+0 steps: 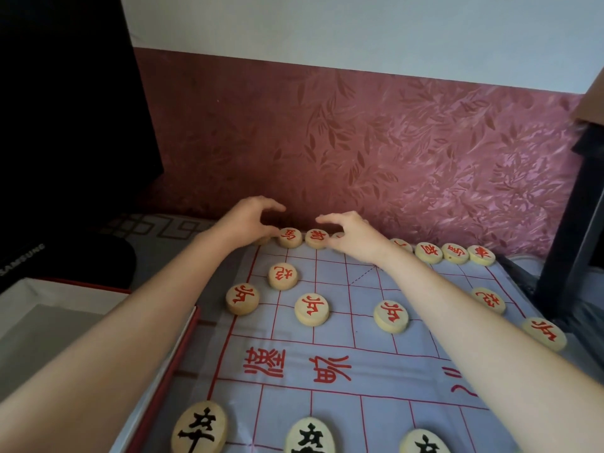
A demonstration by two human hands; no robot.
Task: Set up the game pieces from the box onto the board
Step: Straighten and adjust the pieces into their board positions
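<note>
Reaching to the far rank, you are arching your left hand [248, 220] and right hand [354, 238] over the red back-row pieces [290, 237]; whether either is gripping one, I cannot tell. You are probably aligning that row on the board [392, 371]. The next move is likely nudging pieces squarely onto their intersections, with the box [42, 322] lying just left of the board.

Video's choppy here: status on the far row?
Left hand, right hand arched over back-row pieces, grip unclear. Box shows no pieces. Nothing blocking.

Red leaf-patterned wallpaper [392, 142]
</note>
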